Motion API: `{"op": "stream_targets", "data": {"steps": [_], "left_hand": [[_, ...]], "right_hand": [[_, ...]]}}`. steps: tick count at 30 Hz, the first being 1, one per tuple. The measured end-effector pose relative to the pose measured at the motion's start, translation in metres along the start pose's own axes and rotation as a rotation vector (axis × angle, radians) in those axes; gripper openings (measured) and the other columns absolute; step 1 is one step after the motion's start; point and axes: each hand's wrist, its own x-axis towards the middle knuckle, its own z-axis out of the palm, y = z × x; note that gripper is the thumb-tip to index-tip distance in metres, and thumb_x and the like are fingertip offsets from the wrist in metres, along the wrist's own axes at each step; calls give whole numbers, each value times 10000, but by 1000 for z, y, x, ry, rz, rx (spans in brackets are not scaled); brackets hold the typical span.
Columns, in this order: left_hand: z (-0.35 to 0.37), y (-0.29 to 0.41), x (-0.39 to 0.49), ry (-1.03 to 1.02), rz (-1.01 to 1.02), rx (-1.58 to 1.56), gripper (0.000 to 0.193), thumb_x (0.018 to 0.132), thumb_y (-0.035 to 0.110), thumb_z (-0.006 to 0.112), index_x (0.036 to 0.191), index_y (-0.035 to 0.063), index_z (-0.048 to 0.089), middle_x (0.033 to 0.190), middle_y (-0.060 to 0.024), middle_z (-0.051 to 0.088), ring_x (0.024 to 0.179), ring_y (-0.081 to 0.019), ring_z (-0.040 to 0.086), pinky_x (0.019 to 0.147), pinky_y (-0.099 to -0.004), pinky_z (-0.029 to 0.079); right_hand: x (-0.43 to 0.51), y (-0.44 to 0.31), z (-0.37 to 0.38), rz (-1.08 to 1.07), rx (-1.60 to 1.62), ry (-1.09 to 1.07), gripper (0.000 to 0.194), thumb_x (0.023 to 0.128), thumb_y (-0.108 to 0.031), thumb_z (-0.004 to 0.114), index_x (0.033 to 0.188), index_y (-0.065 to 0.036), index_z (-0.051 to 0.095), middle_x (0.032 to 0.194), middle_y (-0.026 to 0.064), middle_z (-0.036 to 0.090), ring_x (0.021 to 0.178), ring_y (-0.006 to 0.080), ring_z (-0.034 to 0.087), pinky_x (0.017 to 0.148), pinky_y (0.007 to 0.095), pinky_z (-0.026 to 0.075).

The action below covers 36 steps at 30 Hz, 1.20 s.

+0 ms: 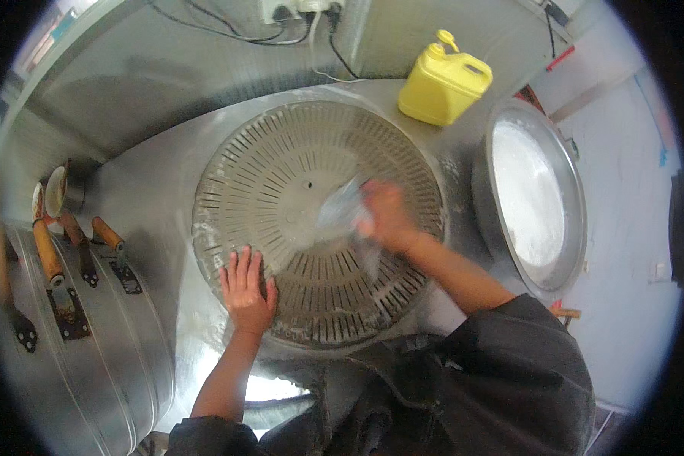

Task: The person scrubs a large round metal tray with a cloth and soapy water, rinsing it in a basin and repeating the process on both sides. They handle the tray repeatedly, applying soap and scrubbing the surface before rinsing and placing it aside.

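Observation:
A large round slotted steamer tray (pixel 296 216) with a small central hole lies flat in front of me on the metal worktop. My left hand (pixel 246 293) rests palm down on its lower left part, fingers spread and holding nothing. Over the right of the tray's middle, my right hand (pixel 385 211) is blurred by motion. It grips a pale, translucent item, perhaps a plastic bag or cloth (pixel 345 206), too blurred to name surely. Whitish residue shows along the tray's rim.
A yellow plastic jug (pixel 444 82) stands behind the tray at right. A wide metal basin (pixel 581 228) with white contents sits at right. Stacked metal steamers (pixel 102 353) with wooden handles stand at left, near a small metal container (pixel 74 191). Plugged cables (pixel 251 40) hang on the back wall.

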Motion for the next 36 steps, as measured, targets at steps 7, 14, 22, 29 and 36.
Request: {"op": "stream_targets", "data": {"steps": [7,14,22,29,36], "left_hand": [[-3,0,1,-29,4,-36,518,744,179,646,1247,88,566,1391,-91,471,1314,-331,391,1085,-570,225],[-5,2,4,-98,-58,5,491,761,226,633,1235,110,575,1378,-80,480,1324,-315,379,1090,-566,221],[3,-3,-1,-55,-11,80,478,826,141,573,1299,114,512,1425,-62,437,1355,-282,349,1143,-500,178],[9,-1,0,15,-8,82,433,846,228,561,1274,170,533,1424,10,429,1341,-246,353,1130,-483,213],[11,-8,-2,10,2,100,421,897,283,511,1312,213,492,1462,36,376,1363,-232,318,1136,-467,204]], "right_hand": [[236,29,40,452,-124,-216,477,769,-434,653,991,-13,624,1112,187,592,1080,365,519,877,503,412],[211,-201,110,-710,342,-419,428,725,-390,704,966,-38,673,1024,152,613,1018,334,547,891,491,413],[96,64,-1,167,-157,54,408,813,-370,649,996,-7,618,998,175,633,956,356,579,823,466,459],[-62,-43,-9,539,-146,277,523,783,-363,667,1130,10,547,1149,214,527,1061,370,479,929,503,339],[-83,-121,-7,-146,-7,-18,345,708,-386,670,894,-95,660,1058,117,583,1000,315,511,891,495,357]]}}
